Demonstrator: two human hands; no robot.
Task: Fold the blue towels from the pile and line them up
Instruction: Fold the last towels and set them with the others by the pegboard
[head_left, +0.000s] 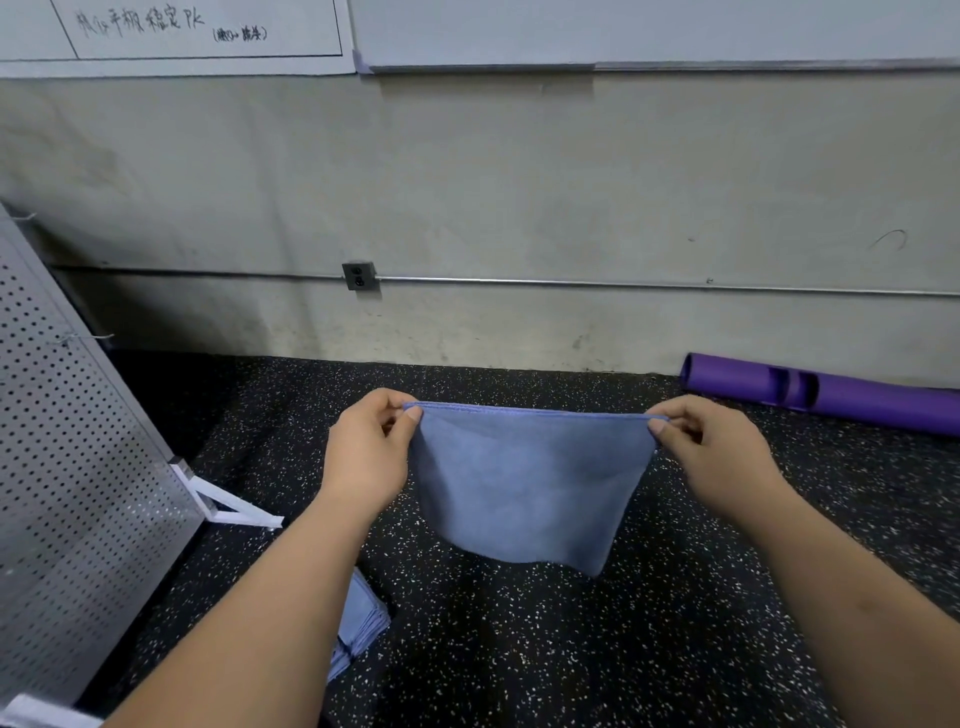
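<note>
A blue towel (524, 483) hangs in the air above the speckled black floor, stretched flat between both hands. My left hand (366, 452) pinches its top left corner between thumb and fingers. My right hand (711, 452) pinches the top right corner the same way. The towel's lower edge hangs loose and curls a little at the bottom right. A stack of blue towels (361, 623) lies on the floor, mostly hidden under my left forearm.
A perforated grey metal panel (78, 478) on a white foot (228, 506) stands at the left. A purple tube (831, 395) lies along the wall at the right. The concrete wall with an outlet (358, 275) is straight ahead.
</note>
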